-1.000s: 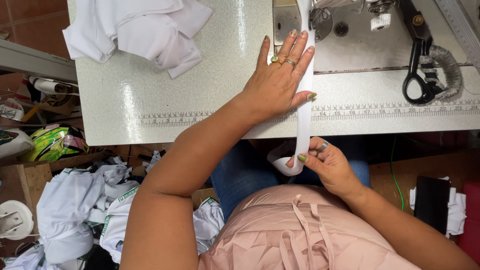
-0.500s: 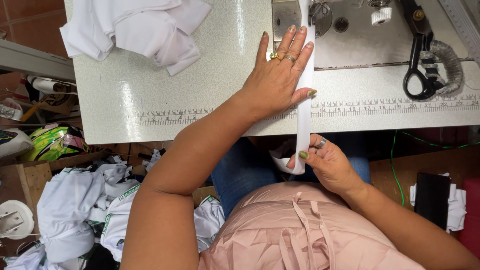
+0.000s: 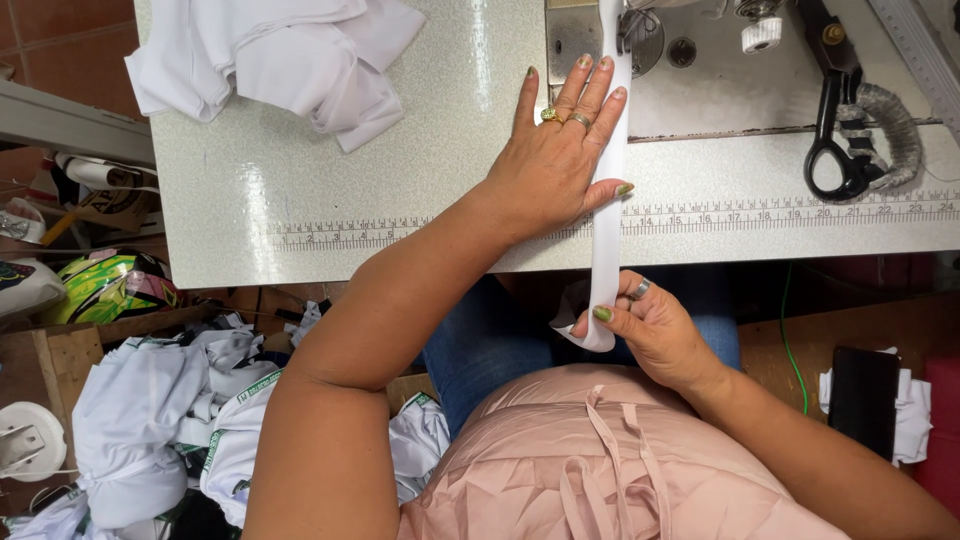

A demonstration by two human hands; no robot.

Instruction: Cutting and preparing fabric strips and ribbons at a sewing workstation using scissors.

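Nearest, below the table edge, the right hand point(image 3: 650, 325) pinches the near end of a white fabric strip point(image 3: 606, 215) between thumb and fingers, closed on it just above the lap; a ring shows on one finger. From there the strip runs straight away over the edge of the speckled sewing table point(image 3: 330, 190), crossing the ruler scale point(image 3: 780, 212) printed along the near side. On the tabletop the left hand point(image 3: 555, 160) lies flat and open, fingers spread and pointing away, its fingertips and thumb pressing the left edge of the strip against the surface; rings show on two fingers. Further on, the strip reaches the metal bed of the sewing machine point(image 3: 700, 70) at the far edge. Black scissors point(image 3: 835, 130) lie to the right on the machine bed. At the far left of the table sits a heap of white cloth point(image 3: 280, 55). Down on the floor at left lies more white fabric point(image 3: 150, 420).
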